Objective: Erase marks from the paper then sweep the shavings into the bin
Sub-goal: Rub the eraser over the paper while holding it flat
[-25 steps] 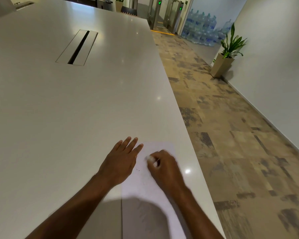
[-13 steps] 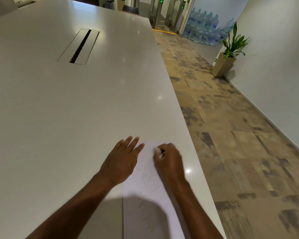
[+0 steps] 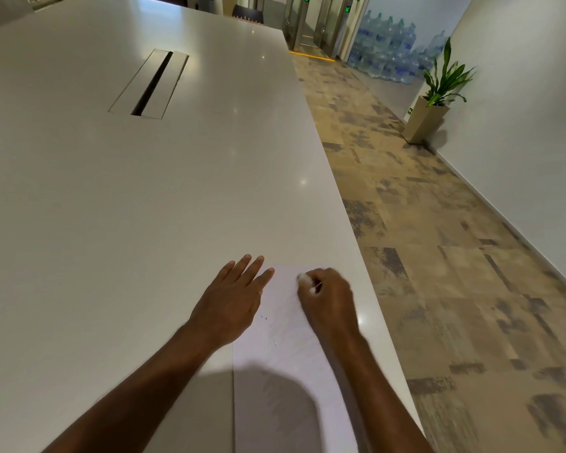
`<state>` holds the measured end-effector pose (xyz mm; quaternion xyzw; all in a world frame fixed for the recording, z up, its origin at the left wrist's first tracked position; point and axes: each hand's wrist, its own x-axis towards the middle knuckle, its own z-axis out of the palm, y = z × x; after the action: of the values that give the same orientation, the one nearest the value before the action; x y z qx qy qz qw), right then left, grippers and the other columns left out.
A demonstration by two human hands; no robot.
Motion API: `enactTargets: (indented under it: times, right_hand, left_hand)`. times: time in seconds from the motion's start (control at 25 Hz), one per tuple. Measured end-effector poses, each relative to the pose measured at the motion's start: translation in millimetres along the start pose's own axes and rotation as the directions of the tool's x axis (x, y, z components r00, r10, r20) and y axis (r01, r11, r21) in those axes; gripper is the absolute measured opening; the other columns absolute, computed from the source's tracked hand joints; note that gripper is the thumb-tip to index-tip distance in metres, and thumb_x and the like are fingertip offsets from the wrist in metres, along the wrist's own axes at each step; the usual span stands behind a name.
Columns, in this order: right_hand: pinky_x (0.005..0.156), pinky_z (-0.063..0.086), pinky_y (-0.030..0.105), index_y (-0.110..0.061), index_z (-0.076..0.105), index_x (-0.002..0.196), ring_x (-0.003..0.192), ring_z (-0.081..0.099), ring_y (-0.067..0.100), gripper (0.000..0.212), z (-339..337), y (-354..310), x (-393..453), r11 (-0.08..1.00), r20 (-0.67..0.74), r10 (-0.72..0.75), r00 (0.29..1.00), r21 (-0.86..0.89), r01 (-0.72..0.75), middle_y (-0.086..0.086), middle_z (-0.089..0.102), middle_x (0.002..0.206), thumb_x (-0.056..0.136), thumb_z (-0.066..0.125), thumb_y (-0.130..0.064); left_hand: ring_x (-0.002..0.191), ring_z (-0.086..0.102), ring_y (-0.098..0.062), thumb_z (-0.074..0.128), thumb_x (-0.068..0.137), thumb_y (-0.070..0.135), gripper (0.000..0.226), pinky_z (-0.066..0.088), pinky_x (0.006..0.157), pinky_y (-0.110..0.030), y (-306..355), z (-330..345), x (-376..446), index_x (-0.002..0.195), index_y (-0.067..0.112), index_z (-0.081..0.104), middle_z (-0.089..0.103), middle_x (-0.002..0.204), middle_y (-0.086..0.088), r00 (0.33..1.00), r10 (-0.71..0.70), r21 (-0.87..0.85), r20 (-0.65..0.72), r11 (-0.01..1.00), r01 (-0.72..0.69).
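White and glossy, the long table carries a sheet of paper at its near right edge, faint pencil marks and a few dark specks showing on it. At the sheet's far end the right hand is curled into a loose fist, fingertips pinching a small white eraser against the paper – blurred there. The left hand lies flat, fingers straight and slightly spread, its palm over the paper's left edge and fingertips on the tabletop. Farther up the table sits a recessed cable slot. Beyond the edge – patterned flooring, a potted plant by the wall, stacked water bottles.
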<state>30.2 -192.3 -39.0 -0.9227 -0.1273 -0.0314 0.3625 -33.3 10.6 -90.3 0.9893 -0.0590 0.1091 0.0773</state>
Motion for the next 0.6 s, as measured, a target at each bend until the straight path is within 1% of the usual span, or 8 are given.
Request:
enactTargets:
  times: [0.08,0.2,0.24,0.36,0.4,0.52,0.56,0.6]
  right_hand:
    - [0.064,0.041,0.018,-0.026,0.066,0.075,0.07,0.059,0.004,0.027,-1,-1,1,0.999,-0.019,0.031,0.999,-0.023,-0.031,-0.011,0.064,0.075,0.101,0.065,-0.029]
    - [0.069,0.044,0.015,-0.025,0.07,0.082,0.078,0.058,0.005,0.018,14,-12,-36,0.991,0.173,-0.133,0.976,0.004,0.135,-0.015,0.063,0.081,0.099,0.068,-0.031]
    - [0.068,0.045,0.015,-0.024,0.071,0.081,0.078,0.06,0.006,0.02,11,-7,-31,0.994,0.163,-0.108,0.981,0.016,0.107,-0.014,0.065,0.08,0.099,0.068,-0.032]
    - [0.065,0.043,0.016,-0.023,0.071,0.079,0.072,0.062,0.004,0.023,-4,6,1,0.998,-0.051,0.067,0.996,0.002,-0.067,-0.011,0.067,0.076,0.1,0.066,-0.03]
    - [0.066,0.041,0.015,-0.024,0.072,0.081,0.074,0.061,0.002,0.021,-3,2,-3,0.999,-0.039,0.053,0.998,-0.002,-0.053,-0.012,0.066,0.079,0.1,0.067,-0.03]
    - [0.069,0.045,0.015,-0.025,0.071,0.082,0.078,0.059,0.004,0.016,17,-13,-41,0.992,0.151,-0.129,0.98,0.02,0.128,-0.015,0.065,0.08,0.097,0.07,-0.031]
    - [0.067,0.045,0.016,-0.024,0.07,0.078,0.076,0.059,0.004,0.02,14,-10,-35,0.994,0.139,-0.107,0.985,0.033,0.103,-0.014,0.065,0.077,0.097,0.069,-0.03]
    - [0.064,0.045,0.018,-0.023,0.068,0.074,0.071,0.059,0.004,0.025,8,-2,-18,0.999,0.05,-0.031,0.998,0.022,0.03,-0.012,0.064,0.072,0.097,0.067,-0.029]
  left_hand:
    - [0.151,0.028,-0.027,0.027,0.104,0.029,0.052,0.029,0.121,-0.045,0,0,0,0.156,0.024,0.036,0.032,0.163,-0.004,1.0,-0.004,-0.002,-0.006,1.0,0.004]
    - [0.152,0.026,-0.027,0.034,0.105,0.027,0.051,0.027,0.122,-0.045,-1,1,-1,0.156,0.024,0.035,0.031,0.164,-0.005,1.0,0.008,-0.01,-0.005,1.0,-0.008]
    - [0.152,0.027,-0.027,0.033,0.105,0.027,0.051,0.028,0.122,-0.045,-1,1,-1,0.156,0.024,0.034,0.031,0.164,-0.005,1.0,0.007,-0.009,-0.004,1.0,-0.008]
    - [0.151,0.028,-0.027,0.026,0.104,0.029,0.053,0.03,0.121,-0.045,1,-1,0,0.156,0.024,0.035,0.032,0.163,-0.004,1.0,-0.001,0.005,-0.003,1.0,0.001]
    - [0.152,0.028,-0.027,0.025,0.104,0.03,0.053,0.029,0.121,-0.045,1,0,0,0.156,0.025,0.035,0.032,0.163,-0.004,1.0,-0.002,0.006,-0.004,1.0,0.002]
    - [0.152,0.025,-0.026,0.021,0.104,0.032,0.054,0.027,0.122,-0.045,0,2,-1,0.157,0.025,0.033,0.03,0.164,-0.004,1.0,0.007,-0.013,-0.007,1.0,-0.007]
    - [0.152,0.026,-0.026,0.02,0.104,0.032,0.054,0.027,0.122,-0.045,0,1,-1,0.156,0.025,0.034,0.03,0.164,-0.004,1.0,0.007,-0.012,-0.007,1.0,-0.007]
    - [0.152,0.027,-0.027,0.021,0.104,0.031,0.054,0.029,0.121,-0.045,0,0,-1,0.156,0.024,0.035,0.032,0.163,-0.004,1.0,0.004,-0.007,-0.008,1.0,-0.004]
